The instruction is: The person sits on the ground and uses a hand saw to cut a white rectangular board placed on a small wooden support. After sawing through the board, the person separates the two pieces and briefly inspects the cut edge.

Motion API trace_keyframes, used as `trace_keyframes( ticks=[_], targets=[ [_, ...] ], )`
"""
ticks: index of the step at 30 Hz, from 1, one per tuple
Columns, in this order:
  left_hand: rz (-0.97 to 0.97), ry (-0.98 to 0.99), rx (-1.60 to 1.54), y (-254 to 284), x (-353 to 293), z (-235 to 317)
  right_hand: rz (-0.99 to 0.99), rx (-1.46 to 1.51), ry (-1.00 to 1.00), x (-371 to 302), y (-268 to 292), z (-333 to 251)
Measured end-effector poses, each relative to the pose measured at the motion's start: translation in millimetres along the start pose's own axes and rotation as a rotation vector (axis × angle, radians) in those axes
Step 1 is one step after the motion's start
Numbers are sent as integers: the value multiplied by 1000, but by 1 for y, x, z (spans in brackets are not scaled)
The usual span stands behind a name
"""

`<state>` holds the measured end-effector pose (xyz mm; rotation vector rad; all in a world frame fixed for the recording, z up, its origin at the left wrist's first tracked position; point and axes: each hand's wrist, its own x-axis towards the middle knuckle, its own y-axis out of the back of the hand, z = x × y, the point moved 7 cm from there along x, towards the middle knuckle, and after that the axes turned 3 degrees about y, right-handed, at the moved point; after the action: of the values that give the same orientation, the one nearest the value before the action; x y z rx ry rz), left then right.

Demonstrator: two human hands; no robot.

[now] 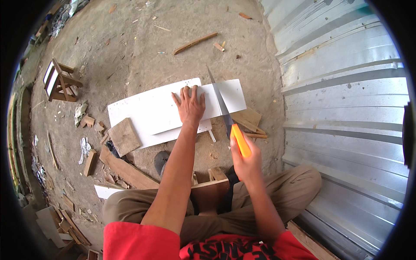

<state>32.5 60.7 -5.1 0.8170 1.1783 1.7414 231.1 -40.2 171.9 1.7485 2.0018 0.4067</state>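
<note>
White board (211, 104) mid-frame, orange-handled handsaw (225, 113) across it near its right end. Right hand (247, 161): fingers clamped round the handle. Left hand (190, 106): on the board, fingers spread. Likely mid-cut; next stroke needs board pinned, blade in line.

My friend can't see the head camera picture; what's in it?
Someone's right hand holds an orange-handled saw across a white board; the left hand rests on the board. Wood scraps litter the ground, and a metal wall stands at right.
</note>
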Motion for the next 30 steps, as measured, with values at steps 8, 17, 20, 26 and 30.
trace_keyframes(
  ticks=[8, 17, 20, 26, 30],
  targets=[
    [2, -33, 5, 3, -3, -1, 17, 27, -21, 21, -10, 19],
    [12, 0, -6, 5, -1, -4, 5, 15, 66, -26, -2, 21],
    [0, -27, 11, 2, -2, 4, -10, 9, 47, -36, 11, 14],
    [1, -32, 22, 1, 1, 11, 44, -42, 157, 93, -34, 12],
    [-41, 25, 26, -2, 5, 5, -4, 19, 37, 71, -29, 16]
  ],
)
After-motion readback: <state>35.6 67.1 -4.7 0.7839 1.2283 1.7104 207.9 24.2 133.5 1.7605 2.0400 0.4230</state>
